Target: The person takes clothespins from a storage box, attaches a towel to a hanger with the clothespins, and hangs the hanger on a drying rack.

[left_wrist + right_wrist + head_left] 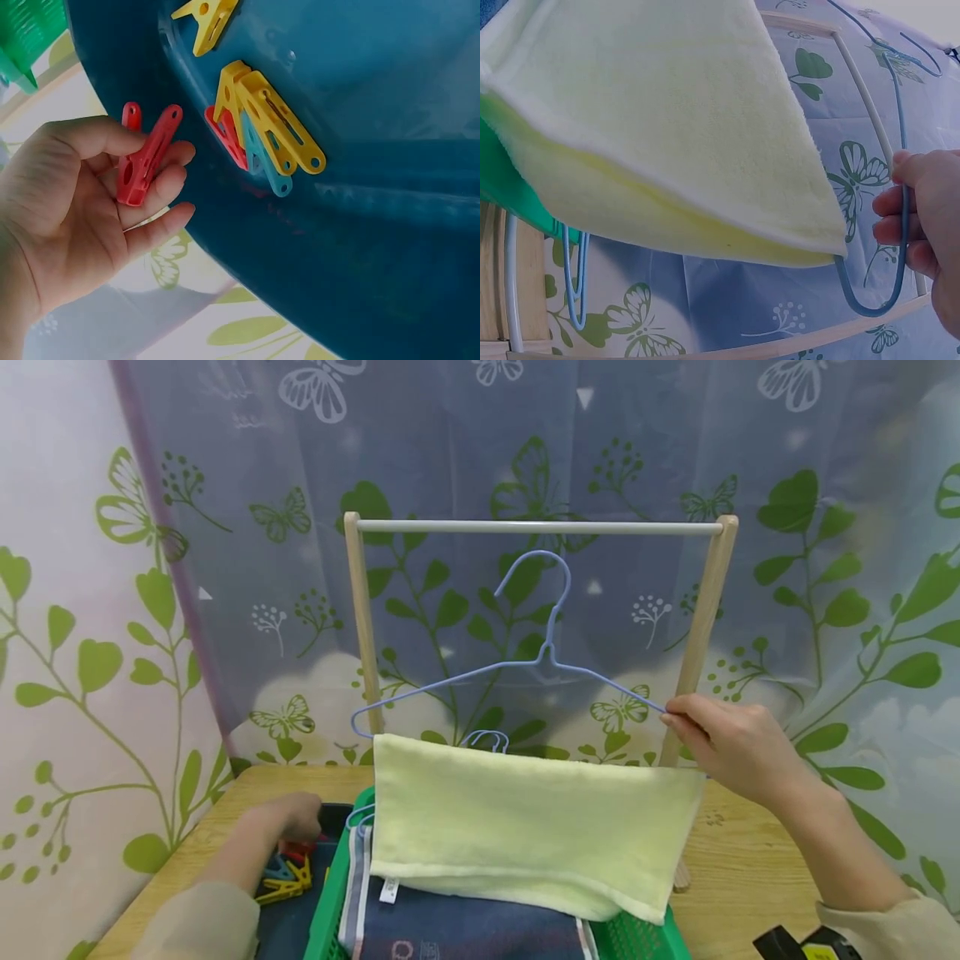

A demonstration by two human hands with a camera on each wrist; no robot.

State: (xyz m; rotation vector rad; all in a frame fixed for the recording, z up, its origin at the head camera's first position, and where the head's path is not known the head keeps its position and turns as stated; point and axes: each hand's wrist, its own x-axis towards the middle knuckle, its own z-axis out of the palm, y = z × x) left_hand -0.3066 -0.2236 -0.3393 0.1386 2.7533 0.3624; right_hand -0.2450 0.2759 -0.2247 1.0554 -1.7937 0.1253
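My right hand (738, 743) pinches the right shoulder of a blue hanger (551, 631), holding it upright in front of the rack. Folded over the hanger's lower bar hangs a pale yellow towel (525, 818). At the lower left, my left hand (82, 202) is over the edge of a dark blue tub (390, 232). Between its thumb and fingers it holds a red clothespin (150, 154). Inside the tub lie several more clothespins, among them a yellow clothespin (281, 124), a teal clothespin (277, 180) and another red clothespin (223, 139).
Behind the towel stands a wooden rack with a white rail (540, 527). A green basket (330, 902) below contains a navy towel (480, 927) with a striped border, and other blue hangers (491, 739) show behind. A black and yellow object (817, 947) lies at the lower right.
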